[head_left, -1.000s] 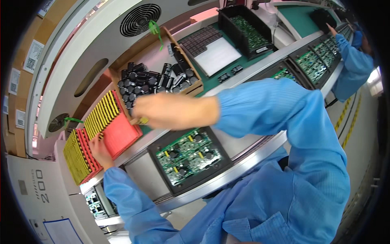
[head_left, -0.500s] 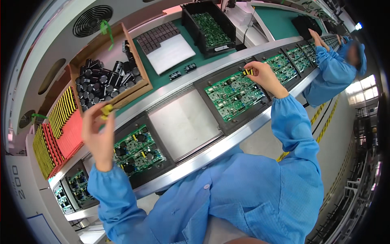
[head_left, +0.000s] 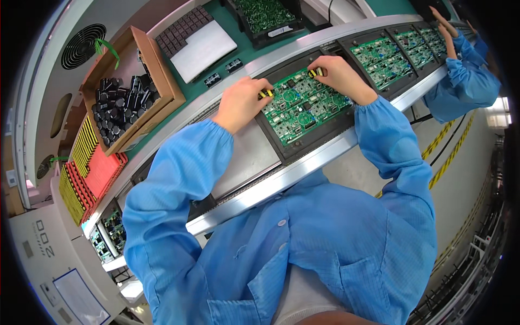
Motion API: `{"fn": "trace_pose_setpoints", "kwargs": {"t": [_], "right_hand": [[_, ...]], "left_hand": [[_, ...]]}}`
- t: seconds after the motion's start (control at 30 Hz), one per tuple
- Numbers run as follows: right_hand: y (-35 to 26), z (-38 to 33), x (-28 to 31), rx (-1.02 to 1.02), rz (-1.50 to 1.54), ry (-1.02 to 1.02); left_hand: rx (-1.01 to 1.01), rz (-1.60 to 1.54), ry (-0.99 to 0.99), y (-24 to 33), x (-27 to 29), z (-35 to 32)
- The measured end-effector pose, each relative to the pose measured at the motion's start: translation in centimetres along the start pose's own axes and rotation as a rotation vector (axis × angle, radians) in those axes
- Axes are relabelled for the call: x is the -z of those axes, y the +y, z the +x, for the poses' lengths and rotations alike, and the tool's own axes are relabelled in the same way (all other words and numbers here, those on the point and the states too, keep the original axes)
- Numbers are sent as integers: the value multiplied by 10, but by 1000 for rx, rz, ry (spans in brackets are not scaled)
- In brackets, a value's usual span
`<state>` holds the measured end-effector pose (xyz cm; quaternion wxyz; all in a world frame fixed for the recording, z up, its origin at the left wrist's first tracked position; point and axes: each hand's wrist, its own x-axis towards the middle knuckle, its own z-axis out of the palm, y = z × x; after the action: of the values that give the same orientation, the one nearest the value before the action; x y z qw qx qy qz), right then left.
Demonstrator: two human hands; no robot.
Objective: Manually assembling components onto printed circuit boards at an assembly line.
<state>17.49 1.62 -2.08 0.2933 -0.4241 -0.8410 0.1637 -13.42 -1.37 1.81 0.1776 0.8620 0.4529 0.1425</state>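
A green circuit board (head_left: 303,105) lies in a black carrier tray (head_left: 325,135) on the conveyor in front of me. My left hand (head_left: 241,103) rests at the board's left edge, fingers pinched on a small yellow component (head_left: 266,93). At the board's far edge my right hand (head_left: 338,76) pinches another small yellow component (head_left: 315,72). Both parts touch the board's surface.
A cardboard box of black capacitors (head_left: 122,105) stands at the left, beside red and yellow part trays (head_left: 89,168). More boards in carriers (head_left: 387,54) run along the conveyor to the right, where another person's hands (head_left: 441,24) work. A white sheet (head_left: 203,49) lies behind.
My left hand came from the yellow trays at the left to the board with a yellow part. The right hand stayed on the board. The view swung so the board is central.
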Motion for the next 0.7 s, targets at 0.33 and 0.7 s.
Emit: {"fn": "trace_pose_setpoints", "kwargs": {"t": [0.33, 0.7], "right_hand": [[-5, -4, -1, -17, -133, -73], [-5, 0, -5, 20, -151, -67]], "left_hand": [[-113, 170, -11, 2, -20, 8], [-138, 287, -8, 6, -19, 10]]}}
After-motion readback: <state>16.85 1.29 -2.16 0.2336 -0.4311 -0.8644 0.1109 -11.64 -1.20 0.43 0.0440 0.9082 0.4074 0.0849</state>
